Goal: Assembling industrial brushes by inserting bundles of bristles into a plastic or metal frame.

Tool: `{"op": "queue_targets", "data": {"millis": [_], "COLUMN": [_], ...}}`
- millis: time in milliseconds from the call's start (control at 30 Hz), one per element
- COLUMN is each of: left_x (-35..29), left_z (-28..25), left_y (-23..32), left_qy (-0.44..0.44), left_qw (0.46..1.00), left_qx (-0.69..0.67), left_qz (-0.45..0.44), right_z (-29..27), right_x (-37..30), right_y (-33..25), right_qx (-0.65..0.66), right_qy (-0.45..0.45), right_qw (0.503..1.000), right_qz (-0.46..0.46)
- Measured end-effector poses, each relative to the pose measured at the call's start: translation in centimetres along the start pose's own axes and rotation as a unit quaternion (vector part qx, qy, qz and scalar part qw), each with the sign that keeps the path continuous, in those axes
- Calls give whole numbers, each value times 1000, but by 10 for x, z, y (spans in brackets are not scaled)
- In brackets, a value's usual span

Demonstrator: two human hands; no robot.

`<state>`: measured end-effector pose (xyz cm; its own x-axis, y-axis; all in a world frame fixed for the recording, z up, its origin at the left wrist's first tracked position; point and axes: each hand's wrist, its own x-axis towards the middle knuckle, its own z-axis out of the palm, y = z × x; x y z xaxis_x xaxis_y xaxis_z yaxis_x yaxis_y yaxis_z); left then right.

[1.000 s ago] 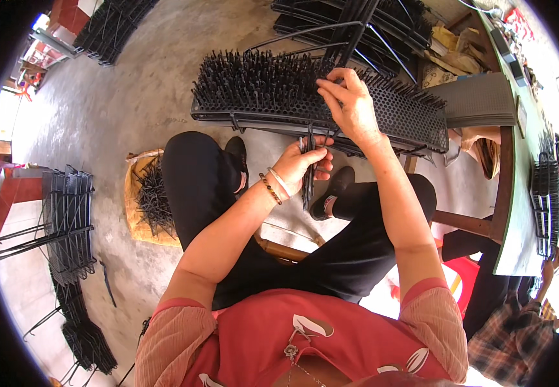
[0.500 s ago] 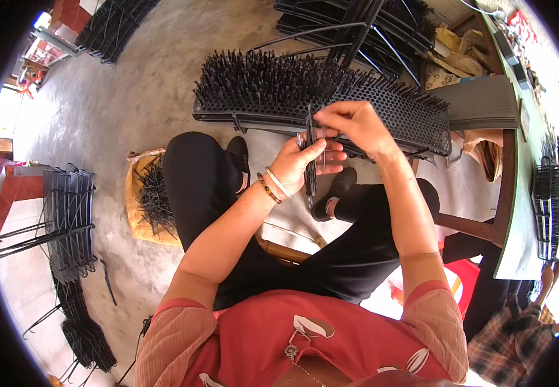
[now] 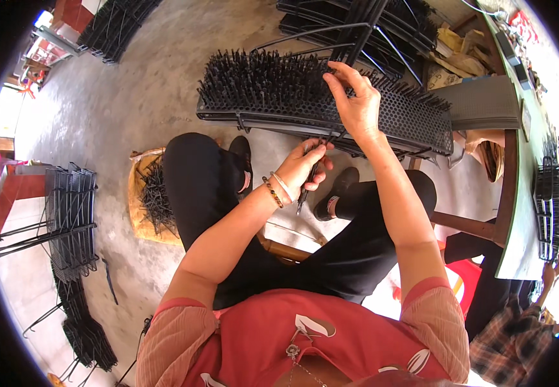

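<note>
My left hand (image 3: 306,170) is closed around a bundle of thin black rods (image 3: 301,201), held below the near edge of a perforated black panel (image 3: 392,103). Many black rods (image 3: 260,80) stand upright in the panel's holes, dense on the left and along the far edge. My right hand (image 3: 358,100) is over the panel, thumb and forefinger pinched together beside the standing rods. What lies between those fingertips is too small to make out.
A yellow sack (image 3: 139,216) with loose black rods lies on the floor by my left knee. Stacked black racks (image 3: 70,219) stand at left. Flat perforated sheets (image 3: 483,103) lie beside the panel at right, near a green-topped table (image 3: 515,213). Another person's plaid sleeve (image 3: 505,335) shows lower right.
My right hand has moved from beside the rod bundle up and away, over the panel. My left hand has closed more around the bundle and tilted it.
</note>
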<state>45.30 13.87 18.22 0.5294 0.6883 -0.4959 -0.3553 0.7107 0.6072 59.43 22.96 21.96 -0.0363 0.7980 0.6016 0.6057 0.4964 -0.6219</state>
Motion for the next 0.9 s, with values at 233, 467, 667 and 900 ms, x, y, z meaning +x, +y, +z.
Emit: {"op": "queue_targets", "data": {"millis": [233,467,667,900], "left_x": [-2,-2,-2,-6], "left_z": [-4,-4,-5,-7], "left_y": [0,0,4,9], "left_qy": [0,4,-7,-24], "left_qw": [999,999,998,994], "left_qx": [-33,-45,-41,-63], "left_qz": [14,16,40,81], "right_z": [0,2,-4,-31], "right_x": [-3,-1,0,-6], "right_y": [-4,-2,-4,-27], "right_qx": [-39,-134,-168,-14], "right_qy": [-5,-20,-53,-154], "right_qw": [999,974,966,987], "right_qz": [-8,-182,-188,33]}}
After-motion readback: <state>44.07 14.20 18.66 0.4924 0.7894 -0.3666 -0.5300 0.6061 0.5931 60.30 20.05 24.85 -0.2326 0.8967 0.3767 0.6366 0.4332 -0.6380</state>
